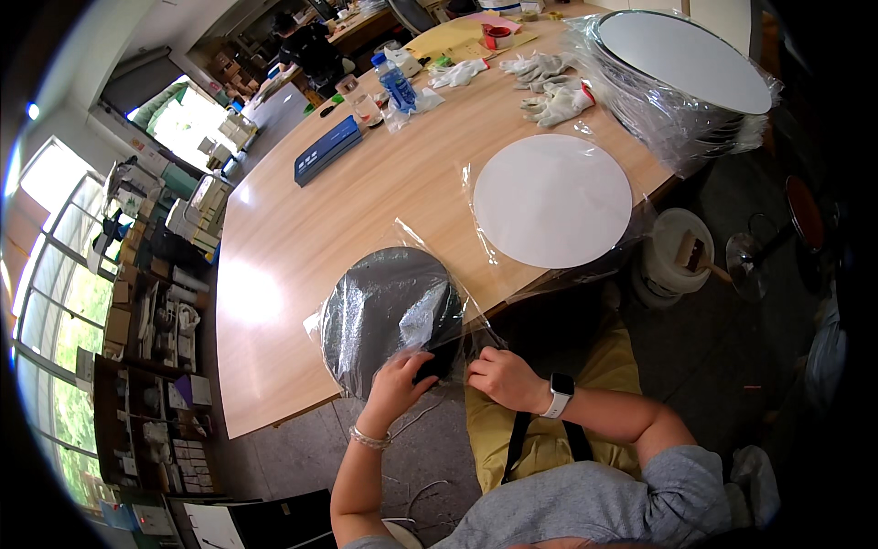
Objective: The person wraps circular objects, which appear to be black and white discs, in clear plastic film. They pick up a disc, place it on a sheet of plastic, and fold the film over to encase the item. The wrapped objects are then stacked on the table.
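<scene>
— Disc (389, 311) in the clear plastic bag (430, 240): dark, round, flat, lying at the wooden table's (302, 229) near edge, just beyond both hands. How will it handle?

— Stiff and light, I'd judge, but the film looks slippery. Left hand (395, 384) is closed, pinching the bag's open end on the disc's near rim. Right hand (501, 377), just beside it, is curled on the film's loose corner. Better to grip the rim through the film than the slack.

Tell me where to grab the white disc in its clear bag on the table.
Grip the white disc at its near rim, from the table edge side: it lies flat, so only the rim offers purchase, and that rim sits at the edge where loose bag film overhangs.
</scene>
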The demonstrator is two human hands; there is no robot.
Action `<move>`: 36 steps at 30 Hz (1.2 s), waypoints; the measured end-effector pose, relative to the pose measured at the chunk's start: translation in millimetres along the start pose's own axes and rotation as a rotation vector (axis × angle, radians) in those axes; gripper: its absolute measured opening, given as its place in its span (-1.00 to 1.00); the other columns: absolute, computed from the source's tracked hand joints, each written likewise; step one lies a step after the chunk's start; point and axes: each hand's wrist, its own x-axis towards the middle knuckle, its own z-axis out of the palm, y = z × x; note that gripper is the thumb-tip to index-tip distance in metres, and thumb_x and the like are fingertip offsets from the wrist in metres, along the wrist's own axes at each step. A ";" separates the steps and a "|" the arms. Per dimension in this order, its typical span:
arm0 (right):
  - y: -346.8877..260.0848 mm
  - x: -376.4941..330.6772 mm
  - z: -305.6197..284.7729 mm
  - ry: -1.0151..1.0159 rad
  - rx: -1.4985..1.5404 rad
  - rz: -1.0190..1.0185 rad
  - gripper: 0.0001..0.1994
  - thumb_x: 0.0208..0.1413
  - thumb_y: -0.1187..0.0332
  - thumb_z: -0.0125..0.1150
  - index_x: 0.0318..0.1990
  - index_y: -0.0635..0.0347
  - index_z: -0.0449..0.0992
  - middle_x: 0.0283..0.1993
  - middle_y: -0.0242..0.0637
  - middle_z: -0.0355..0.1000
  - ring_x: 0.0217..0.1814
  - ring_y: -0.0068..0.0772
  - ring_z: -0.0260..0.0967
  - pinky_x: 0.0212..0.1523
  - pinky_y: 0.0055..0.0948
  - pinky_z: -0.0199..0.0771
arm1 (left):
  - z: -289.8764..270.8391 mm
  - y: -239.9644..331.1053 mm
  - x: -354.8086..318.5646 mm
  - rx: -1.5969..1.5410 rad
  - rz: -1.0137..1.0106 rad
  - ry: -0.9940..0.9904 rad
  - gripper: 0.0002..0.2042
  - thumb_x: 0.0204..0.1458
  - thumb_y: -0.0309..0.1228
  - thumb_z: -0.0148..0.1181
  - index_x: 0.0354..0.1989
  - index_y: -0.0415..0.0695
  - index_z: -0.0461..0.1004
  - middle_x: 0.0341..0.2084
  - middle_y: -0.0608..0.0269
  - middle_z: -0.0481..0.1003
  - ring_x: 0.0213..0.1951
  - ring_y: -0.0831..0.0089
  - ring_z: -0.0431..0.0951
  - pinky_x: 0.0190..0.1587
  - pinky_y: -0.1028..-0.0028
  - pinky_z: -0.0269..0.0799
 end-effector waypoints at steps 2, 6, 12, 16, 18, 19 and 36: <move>0.1 0.0 -0.4 -0.004 0.005 0.001 -0.96 -0.17 0.41 0.04 -0.53 0.08 0.43 -0.41 -0.45 0.31 -0.26 -0.41 0.27 -0.32 -0.52 0.38 | -0.6 0.9 -0.2 0.030 0.035 0.018 -0.68 -0.06 -0.41 0.18 -0.08 -0.09 0.41 -0.23 0.06 0.49 -0.25 0.09 0.52 -0.23 0.24 0.44; 0.1 0.3 0.7 0.017 0.007 -0.005 -0.96 -0.17 0.41 0.04 -0.54 0.08 0.43 -0.41 -0.45 0.31 -0.26 -0.42 0.26 -0.32 -0.52 0.38 | 4.1 4.0 -2.3 0.192 0.089 0.036 -0.66 -0.08 -0.49 0.10 -0.05 -0.08 0.40 -0.31 0.07 0.46 -0.31 0.08 0.50 -0.29 0.25 0.43; 0.5 0.6 0.2 0.002 0.000 -0.010 -0.97 -0.18 0.41 0.05 -0.54 0.07 0.43 -0.41 -0.45 0.31 -0.26 -0.41 0.26 -0.32 -0.51 0.38 | 7.2 4.8 -0.2 0.163 0.053 0.074 -0.58 -0.15 -0.20 0.32 -0.12 -0.08 0.41 -0.17 0.06 0.45 -0.17 0.09 0.49 -0.18 0.26 0.44; 1.0 0.1 1.0 0.001 0.010 -0.006 -0.97 -0.18 0.41 0.05 -0.54 0.07 0.42 -0.41 -0.45 0.31 -0.26 -0.41 0.26 -0.31 -0.51 0.38 | 4.2 -4.0 0.9 0.057 0.026 0.038 -0.56 -0.19 -0.17 0.36 -0.16 -0.08 0.41 -0.18 0.06 0.46 -0.18 0.09 0.49 -0.15 0.26 0.42; 1.4 -0.4 1.4 0.000 0.014 -0.004 -0.97 -0.18 0.41 0.05 -0.53 0.08 0.43 -0.41 -0.45 0.31 -0.26 -0.41 0.26 -0.31 -0.51 0.38 | 1.7 -3.0 1.5 0.029 0.025 0.020 -0.59 -0.17 -0.21 0.34 -0.15 -0.08 0.40 -0.18 0.07 0.46 -0.19 0.09 0.49 -0.15 0.26 0.42; 1.5 -0.6 1.7 -0.001 0.014 -0.004 -0.97 -0.18 0.41 0.05 -0.53 0.08 0.43 -0.41 -0.45 0.31 -0.26 -0.41 0.26 -0.31 -0.51 0.38 | 0.7 -2.2 1.3 0.031 0.034 0.023 -0.61 -0.14 -0.24 0.33 -0.14 -0.08 0.40 -0.18 0.07 0.46 -0.19 0.10 0.50 -0.16 0.26 0.42; 0.1 1.1 -0.7 -0.010 0.008 -0.003 -0.96 -0.17 0.42 0.05 -0.53 0.08 0.44 -0.41 -0.44 0.31 -0.26 -0.41 0.27 -0.31 -0.51 0.38 | 5.7 -5.8 1.0 0.103 0.074 0.049 -0.61 -0.21 -0.17 0.37 -0.22 -0.07 0.46 -0.26 0.09 0.45 -0.25 0.13 0.50 -0.25 0.29 0.44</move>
